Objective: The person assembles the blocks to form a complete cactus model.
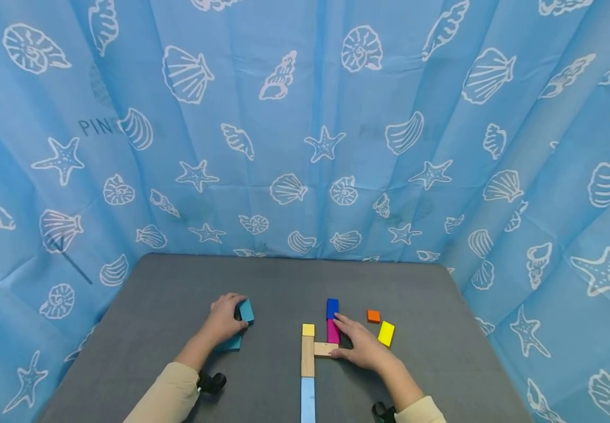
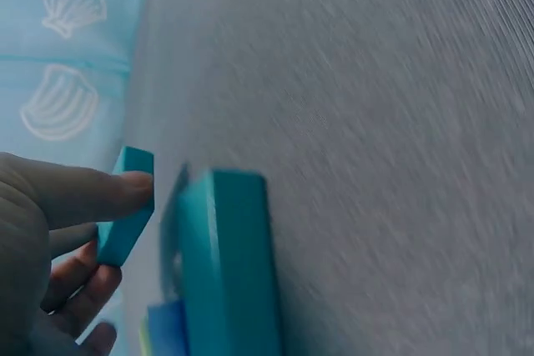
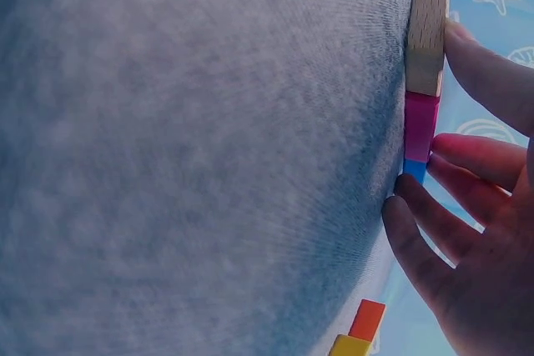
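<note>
My left hand pinches a teal block between thumb and fingers. Beside that hand a second teal block lies on the grey table. On the other side, my right hand has its fingers spread and nearly straight, with the index fingertip at a magenta block and the thumb at a plain wooden block. A dark blue block continues the line beyond the magenta one. The wooden block meets a longer upright-running wooden block, capped by a pale yellow block.
A light blue block extends the row toward the near edge. To the right of the right hand lie an orange block and a yellow block. Behind the grey table hangs a blue shell-patterned curtain.
</note>
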### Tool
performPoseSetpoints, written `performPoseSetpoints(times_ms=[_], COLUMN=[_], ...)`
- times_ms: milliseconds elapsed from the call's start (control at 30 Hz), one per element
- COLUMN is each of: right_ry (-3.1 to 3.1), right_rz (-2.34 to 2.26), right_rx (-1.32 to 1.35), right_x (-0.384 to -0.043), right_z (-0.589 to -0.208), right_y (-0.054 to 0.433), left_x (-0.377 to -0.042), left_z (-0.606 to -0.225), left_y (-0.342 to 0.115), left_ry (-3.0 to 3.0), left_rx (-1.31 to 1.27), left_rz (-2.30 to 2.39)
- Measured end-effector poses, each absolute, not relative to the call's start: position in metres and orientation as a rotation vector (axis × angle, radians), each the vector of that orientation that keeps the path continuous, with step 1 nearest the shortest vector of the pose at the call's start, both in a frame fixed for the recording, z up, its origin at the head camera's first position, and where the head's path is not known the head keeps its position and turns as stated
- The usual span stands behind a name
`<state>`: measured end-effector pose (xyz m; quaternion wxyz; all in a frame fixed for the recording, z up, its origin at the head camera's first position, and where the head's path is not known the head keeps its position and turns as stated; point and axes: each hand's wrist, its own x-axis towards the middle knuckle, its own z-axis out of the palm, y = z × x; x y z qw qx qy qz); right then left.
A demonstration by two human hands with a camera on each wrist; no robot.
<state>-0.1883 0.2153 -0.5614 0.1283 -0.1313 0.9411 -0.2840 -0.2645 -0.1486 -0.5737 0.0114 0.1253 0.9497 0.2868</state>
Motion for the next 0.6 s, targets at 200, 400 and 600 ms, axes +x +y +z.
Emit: performPoseSetpoints(times_ms=[200, 400, 600], right_ry=[2.741, 2.74, 2.741], right_rz=[-0.816, -0.827, -0.817], right_rx=[-0.371, -0.366, -0.368], right_x=[-0.189, -0.189, -0.19], right_z=[-0.56, -0.56, -0.562], right_y=[0.216, 0.216, 0.215], left_x=[-0.262, -0.262, -0.261], left_z=[-0.564, -0.558, -0.555], left_y=[-0.133, -0.12, -0.103], left_ry=[2.833, 2.697, 2.686], left_rx=[0.393, 0.455, 0.487], left_rz=[1.045, 1.155, 1.201])
